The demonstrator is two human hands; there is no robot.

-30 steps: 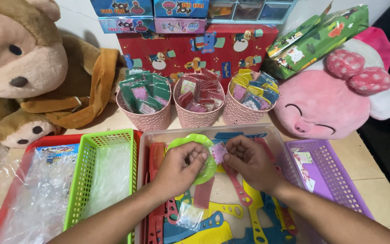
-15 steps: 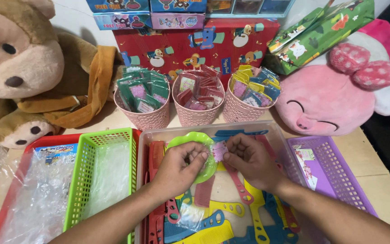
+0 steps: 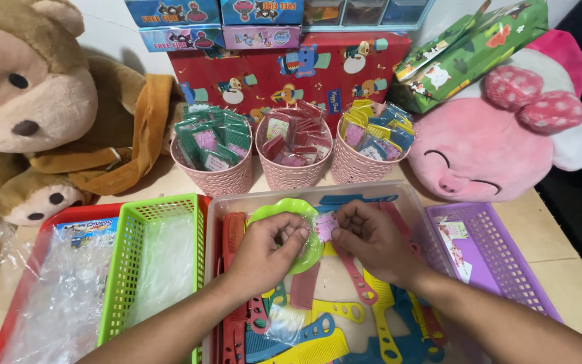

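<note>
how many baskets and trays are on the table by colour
Pink round baskets: 3
Green basket: 1
Purple basket: 1
Red tray: 1
Clear bin under both hands: 1
Total: 7

Home toy-packing table [image 3: 560,283], plush toys [image 3: 486,145]

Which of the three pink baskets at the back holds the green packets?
The leftmost pink basket, beside the brown plush monkey, holds the green packets. The middle basket holds red packets, and the right basket holds yellow and blue ones.
</note>
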